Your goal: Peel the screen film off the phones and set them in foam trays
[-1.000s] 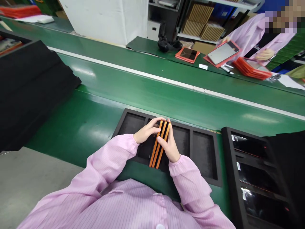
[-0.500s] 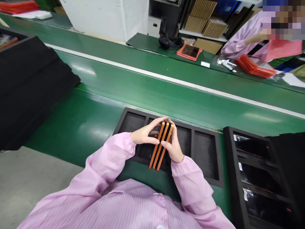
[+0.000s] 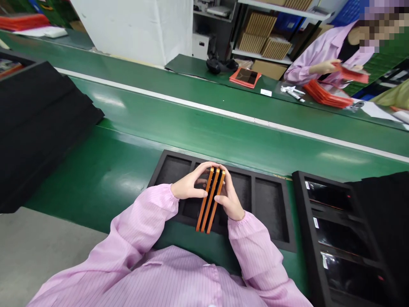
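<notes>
Three smartphones (image 3: 210, 200) with orange metal edges stand on edge side by side, their narrow sides facing me. My left hand (image 3: 191, 184) grips the stack from the left, thumb on the near edge and fingers round the far end. From the right, my right hand (image 3: 232, 197) closes on the same stack, thumb against the rightmost phone. Beneath them lies a black foam tray (image 3: 273, 207) with several rectangular compartments; the hands and phones hide its middle part.
On the right, another black foam tray (image 3: 298, 213) holds dark-screened phones (image 3: 343, 232). Black foam trays (image 3: 41, 136) are stacked at left. Across the green bench, a person in a pink sleeve (image 3: 315, 51) handles red pouches (image 3: 353, 73). More red pouches (image 3: 329, 96) lie nearby.
The phones and both my hands shift slightly left and down in view, still together. The view itself has moved a little. The person opposite has lowered the red pouch.
</notes>
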Available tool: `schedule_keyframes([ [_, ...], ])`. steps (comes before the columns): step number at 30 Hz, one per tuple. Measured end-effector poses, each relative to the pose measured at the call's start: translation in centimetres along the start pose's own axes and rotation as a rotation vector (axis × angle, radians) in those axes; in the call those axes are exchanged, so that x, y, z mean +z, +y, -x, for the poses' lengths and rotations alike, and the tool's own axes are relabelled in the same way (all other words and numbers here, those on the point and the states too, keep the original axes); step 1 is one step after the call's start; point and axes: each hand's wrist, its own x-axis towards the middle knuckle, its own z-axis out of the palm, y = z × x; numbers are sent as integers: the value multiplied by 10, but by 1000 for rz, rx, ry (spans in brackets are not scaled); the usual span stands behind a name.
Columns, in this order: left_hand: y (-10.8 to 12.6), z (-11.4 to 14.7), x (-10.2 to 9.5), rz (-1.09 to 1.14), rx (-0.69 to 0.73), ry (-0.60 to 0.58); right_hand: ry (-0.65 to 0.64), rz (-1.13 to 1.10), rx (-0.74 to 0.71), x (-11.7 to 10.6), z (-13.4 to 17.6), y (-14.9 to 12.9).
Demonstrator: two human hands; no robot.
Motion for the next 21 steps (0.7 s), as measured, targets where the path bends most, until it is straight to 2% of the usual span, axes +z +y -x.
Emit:
schedule_keyframes([
  [5, -1, -3, 8, -36, 12, 109, 116, 23, -54, 3, -2, 1],
  [9, -5, -6, 13, -72, 54, 214, 161, 79, -76, 6, -3, 1],
  [16, 2, -4, 19, -90, 38, 225, 72, 68, -115, 4, 0, 1],
  [21, 1, -4, 26, -156, 6, 311, 91, 123, -100, 4, -1, 1],
])
